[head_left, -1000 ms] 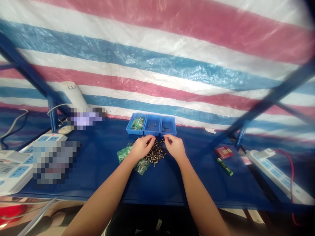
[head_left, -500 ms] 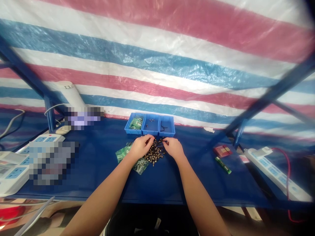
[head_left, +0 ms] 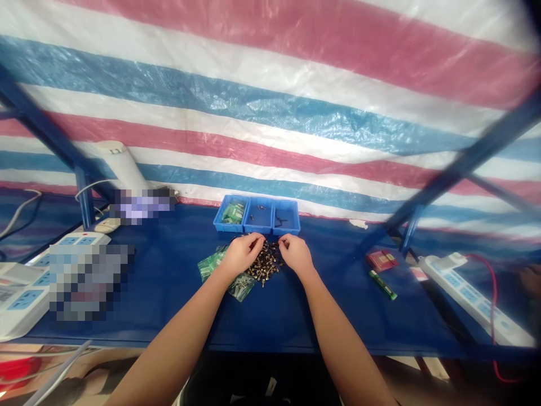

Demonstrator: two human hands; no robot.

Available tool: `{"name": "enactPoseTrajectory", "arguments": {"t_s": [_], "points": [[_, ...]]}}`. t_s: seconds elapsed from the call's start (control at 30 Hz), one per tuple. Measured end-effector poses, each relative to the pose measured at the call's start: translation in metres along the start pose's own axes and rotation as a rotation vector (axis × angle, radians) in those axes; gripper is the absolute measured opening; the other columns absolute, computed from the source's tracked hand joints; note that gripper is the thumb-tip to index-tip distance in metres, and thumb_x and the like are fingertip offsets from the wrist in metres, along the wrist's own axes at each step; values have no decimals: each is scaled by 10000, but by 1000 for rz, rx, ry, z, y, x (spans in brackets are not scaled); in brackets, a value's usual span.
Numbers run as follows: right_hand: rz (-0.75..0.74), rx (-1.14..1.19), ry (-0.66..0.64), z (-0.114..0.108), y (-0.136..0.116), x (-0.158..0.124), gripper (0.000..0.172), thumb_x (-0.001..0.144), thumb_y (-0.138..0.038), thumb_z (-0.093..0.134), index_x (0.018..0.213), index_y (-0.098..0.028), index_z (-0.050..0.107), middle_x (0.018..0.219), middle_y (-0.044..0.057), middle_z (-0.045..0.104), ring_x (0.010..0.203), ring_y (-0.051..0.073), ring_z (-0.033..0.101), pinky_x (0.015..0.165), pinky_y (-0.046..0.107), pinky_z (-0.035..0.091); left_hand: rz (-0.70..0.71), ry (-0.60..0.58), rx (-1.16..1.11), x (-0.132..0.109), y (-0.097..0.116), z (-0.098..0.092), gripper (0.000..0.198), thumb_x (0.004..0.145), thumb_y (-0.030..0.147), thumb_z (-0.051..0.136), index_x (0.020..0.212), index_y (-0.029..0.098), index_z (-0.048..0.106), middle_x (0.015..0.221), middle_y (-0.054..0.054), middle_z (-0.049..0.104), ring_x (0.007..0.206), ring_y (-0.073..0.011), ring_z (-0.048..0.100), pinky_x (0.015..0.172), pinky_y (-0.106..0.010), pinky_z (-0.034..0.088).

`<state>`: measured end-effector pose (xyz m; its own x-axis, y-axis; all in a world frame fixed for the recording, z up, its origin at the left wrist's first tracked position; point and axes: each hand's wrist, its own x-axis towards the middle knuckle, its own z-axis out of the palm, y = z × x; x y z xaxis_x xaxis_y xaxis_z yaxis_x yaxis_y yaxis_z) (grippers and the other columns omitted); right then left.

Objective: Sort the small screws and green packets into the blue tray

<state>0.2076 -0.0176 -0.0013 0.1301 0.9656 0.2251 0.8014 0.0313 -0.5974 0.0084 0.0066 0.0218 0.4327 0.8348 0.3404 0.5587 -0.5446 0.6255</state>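
A heap of small brass-coloured and dark screw-like pieces (head_left: pixel 265 265) lies on the blue table between my hands. My left hand (head_left: pixel 243 254) is at the heap's left side, fingers closed together; whatever they pinch is too small to make out. On the other side, my right hand (head_left: pixel 296 252) has thumb and fingertips pressed together at the heap's upper right edge, its contents also unclear. Under my left wrist are green-printed clear bags (head_left: pixel 242 286) of silvery pins or screws. Just behind the hands stand three joined blue bins (head_left: pixel 257 230): green bags left, a few small pieces middle, dark pieces right.
At left are a large white power strip (head_left: pixel 95 241) and a blurred-out dark object. To the right lie a red box (head_left: pixel 382 260), a green packet (head_left: pixel 382 284) and another power strip (head_left: pixel 477 304) with a red cord. Blue metal posts (head_left: pixel 456 169) flank the table before a striped sheet.
Both hands stay by the heap with only slight finger movement. The right fingertips have shifted a little. A blurred hand-like shape now shows at the far right edge.
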Motion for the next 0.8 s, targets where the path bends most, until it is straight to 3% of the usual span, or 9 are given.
{"name": "enactPoseTrajectory", "arguments": {"t_s": [0.17, 0.27, 0.37, 0.8], "points": [[-109, 338, 59, -4, -12, -3, 188, 879, -311, 517, 889, -221, 682, 851, 28, 717, 726, 175, 646, 691, 286, 498, 4, -33, -35, 1, 0, 1, 347, 948, 444, 454, 1148, 234, 644, 726, 2, 678, 589, -143, 592, 577, -237, 442], [-142, 457, 39, -4, -18, -5, 207, 878, -341, 530, 912, -217, 692, 836, 28, 718, 725, 179, 649, 656, 284, 502, 29, -24, -43, 1, 0, 0, 340, 950, 442, 450, 1101, 225, 665, 730, -7, 675, 618, -146, 602, 606, -240, 455], [-153, 492, 26, -4, -21, -6, 207, 870, -353, 550, 907, -217, 702, 818, 28, 718, 699, 179, 639, 633, 285, 499, 18, -8, -42, 1, -1, 0, 307, 951, 428, 454, 1016, 223, 672, 702, 0, 663, 608, -141, 594, 594, -234, 448], [-139, 608, 32, -2, -26, -9, 217, 835, -335, 625, 977, -215, 735, 860, 42, 737, 695, 183, 644, 654, 304, 525, -10, 2, -50, -1, 2, -1, 264, 959, 395, 442, 960, 218, 639, 710, 17, 651, 599, -124, 580, 573, -222, 409]]}}
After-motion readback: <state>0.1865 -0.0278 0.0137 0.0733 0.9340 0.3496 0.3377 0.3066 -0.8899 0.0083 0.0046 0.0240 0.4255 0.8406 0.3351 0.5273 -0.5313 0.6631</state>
